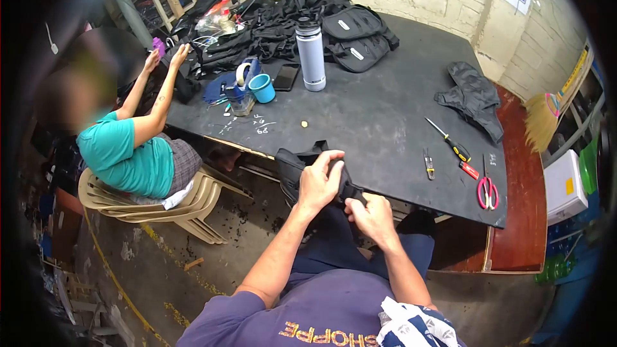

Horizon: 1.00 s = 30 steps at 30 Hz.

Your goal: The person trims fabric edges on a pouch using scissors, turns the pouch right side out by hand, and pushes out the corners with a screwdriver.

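A black fabric bag (292, 166) rests at the table's near edge, above my lap. My left hand (319, 183) is closed over its upper right side, the thumb and fingers pinching the cloth. Lower and to the right, my right hand (373, 220) grips a dark strap-like part of the same bag, with the fingers curled. Part of the bag is hidden behind my hands. On the tabletop to the right lie a yellow-and-black screwdriver (455, 148), small snips (429, 164), a red-handled tool (469, 170) and red-handled scissors (487, 191).
Black backpacks (270, 32) are heaped at the back of the dark table (379, 109). A grey water bottle (311, 58), blue cup (261, 88), tape dispenser (243, 83) and phone (285, 78) stand or lie before them. A co-worker (132, 154) sits left on stacked chairs (122, 209). Black cloth (472, 99) lies right.
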{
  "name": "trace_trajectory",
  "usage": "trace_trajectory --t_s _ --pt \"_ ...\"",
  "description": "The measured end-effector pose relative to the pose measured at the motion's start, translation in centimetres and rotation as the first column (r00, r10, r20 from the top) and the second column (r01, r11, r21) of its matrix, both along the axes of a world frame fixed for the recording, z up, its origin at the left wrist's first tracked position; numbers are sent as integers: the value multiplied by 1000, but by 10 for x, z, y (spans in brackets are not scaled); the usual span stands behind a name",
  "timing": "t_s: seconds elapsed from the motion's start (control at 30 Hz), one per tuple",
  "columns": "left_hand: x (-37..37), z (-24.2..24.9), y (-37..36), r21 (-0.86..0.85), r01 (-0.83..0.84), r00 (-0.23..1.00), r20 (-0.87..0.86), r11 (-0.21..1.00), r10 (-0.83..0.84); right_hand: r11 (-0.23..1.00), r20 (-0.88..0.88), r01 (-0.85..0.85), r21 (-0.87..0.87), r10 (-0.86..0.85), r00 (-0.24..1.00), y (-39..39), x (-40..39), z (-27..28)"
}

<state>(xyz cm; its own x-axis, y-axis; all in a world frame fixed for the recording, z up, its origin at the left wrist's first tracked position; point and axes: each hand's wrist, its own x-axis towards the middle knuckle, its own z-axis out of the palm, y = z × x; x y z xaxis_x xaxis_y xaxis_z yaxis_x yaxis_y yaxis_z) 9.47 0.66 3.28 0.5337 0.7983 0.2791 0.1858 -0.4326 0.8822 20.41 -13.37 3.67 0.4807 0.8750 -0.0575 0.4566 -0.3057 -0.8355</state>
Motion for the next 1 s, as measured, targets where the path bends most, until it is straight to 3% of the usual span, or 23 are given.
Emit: trace_trajectory --t_s 0.07,0.1,0.17,0.2,0.23,0.3,0.33,0.43,0.47,0.5,0.53,0.57,0.63,0.7,0.77,0.8,0.87,0.9,0.93,1.0 --pt "-11 1 6 -41 -53 981 183 998 60 998 -335 -8 56 27 942 -7 4 17" --pt "-15 7 3 -43 -68 980 182 997 74 998 -336 -23 55 40 941 -8 8 19" --pt "-23 25 -10 -30 -107 951 290 994 111 969 196 -38 244 -11 980 -3 14 25" --pt "-29 36 -15 -20 -130 930 343 991 129 967 199 -59 248 9 980 4 10 33" --pt "-37 47 -21 -15 -151 926 347 988 146 855 330 5 519 -206 921 12 7 43" --pt "-49 68 -34 7 -144 911 390 990 130 405 323 -41 914 -661 677 22 -2 61" --pt "-52 77 -39 13 -130 904 412 991 113 404 327 -49 914 -659 678 20 -5 64" --pt "-53 94 -46 -32 -141 828 544 989 136 833 461 -162 530 -122 879 -3 -13 66" --pt "-53 93 -50 -68 -140 789 595 988 153 851 465 -134 508 -140 874 -5 -15 68" --pt "-53 89 -53 -97 -110 795 589 989 146 841 127 -110 530 50 991 2 -20 75" --pt "-56 85 -53 -111 -62 805 582 992 115 828 -230 -72 556 236 944 12 -23 79" --pt "-57 83 -53 -121 -14 813 576 993 82 839 -234 -53 542 211 949 20 -26 80" --pt "-53 82 -54 -130 53 819 572 990 31 732 -200 9 681 175 964 39 -30 81" --pt "-47 84 -58 -258 26 812 569 966 130 663 -172 31 748 149 974 48 -25 83" --pt "-54 84 -56 -321 -20 796 568 947 209 741 -153 25 671 105 983 56 -16 81" --pt "-63 82 -56 -369 -1 876 448 929 179 777 -141 7 630 106 984 62 -12 79" --pt "-80 80 -47 -474 -11 977 183 880 111 854 -282 67 517 96 954 68 0 63" --pt "-87 77 -34 -471 -54 973 175 881 153 872 -379 22 489 190 906 66 11 54" --pt "-97 72 -20 -255 -55 985 145 965 94 886 -475 -25 462 271 837 64 22 45" --pt "-115 64 4 195 12 1000 15 981 -16 907 -439 -197 374 359 824 60 28 36"
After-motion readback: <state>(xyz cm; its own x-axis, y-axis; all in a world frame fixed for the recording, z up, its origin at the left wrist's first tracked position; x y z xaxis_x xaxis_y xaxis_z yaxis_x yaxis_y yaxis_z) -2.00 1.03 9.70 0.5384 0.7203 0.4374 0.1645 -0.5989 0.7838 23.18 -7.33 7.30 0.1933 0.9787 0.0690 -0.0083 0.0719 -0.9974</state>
